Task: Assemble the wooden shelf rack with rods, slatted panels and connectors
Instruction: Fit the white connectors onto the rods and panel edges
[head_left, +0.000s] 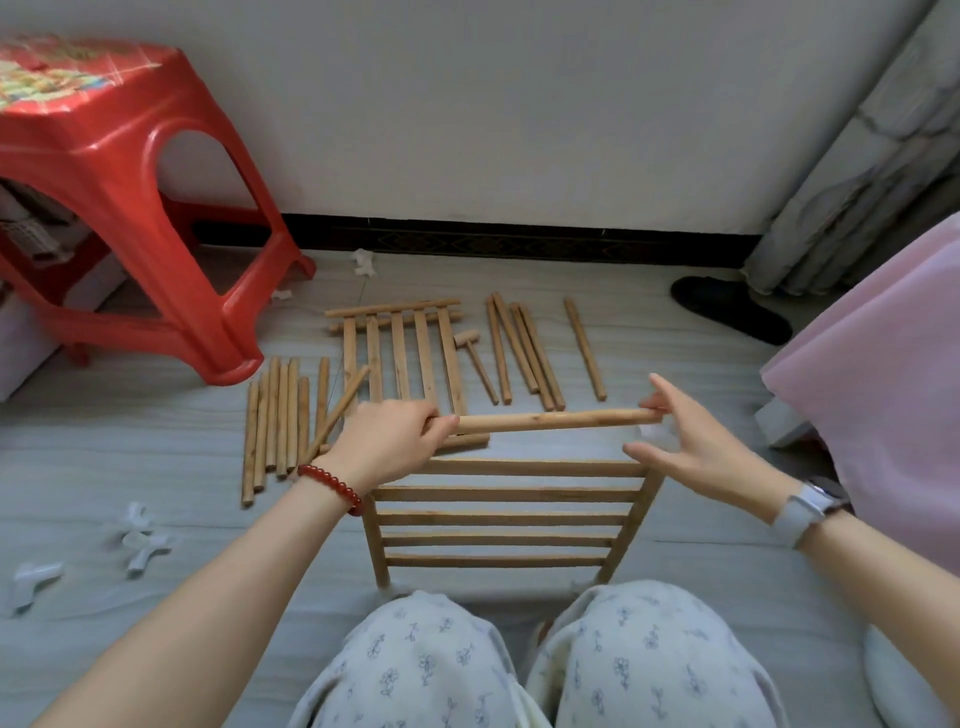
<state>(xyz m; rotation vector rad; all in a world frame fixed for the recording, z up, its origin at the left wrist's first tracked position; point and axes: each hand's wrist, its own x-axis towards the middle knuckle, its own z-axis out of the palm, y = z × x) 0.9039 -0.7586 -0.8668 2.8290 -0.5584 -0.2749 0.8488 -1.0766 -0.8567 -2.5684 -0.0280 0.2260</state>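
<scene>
Rod (550, 420) held level in the air, long axis running left to right across the view, just beyond the far edge of the slatted panel (506, 514) that lies on the floor in front of the knees. Left hand (389, 441) grips the rod's left end, fingers curled over it. Right hand (691, 441) sits at the right end: fingertips touch the tip, the rest of the fingers spread and straight, no wrap around the wood. Something pale and translucent shows just under the right end, between rod and palm; possibly a connector, cannot tell.

Rod lies parallel to the near panel's slats and about as long as the panel is wide. Its ends hang roughly over the tips of the panel's two side rails. Judgement: the next move turns on this alignment, each rod end needing to meet a rail tip or a connector there. Left hand carries the weight; right hand looks free to steer or fetch a part.

Outward: second slatted panel (400, 358) lies farther off, slats running near to far. Small wooden mallet (475, 364) beside it on the right. Loose rods in a bundle at left (280, 415) and another group at far right (524, 353). White connectors (140, 540) scattered on the floor near left, well apart from both hands.
</scene>
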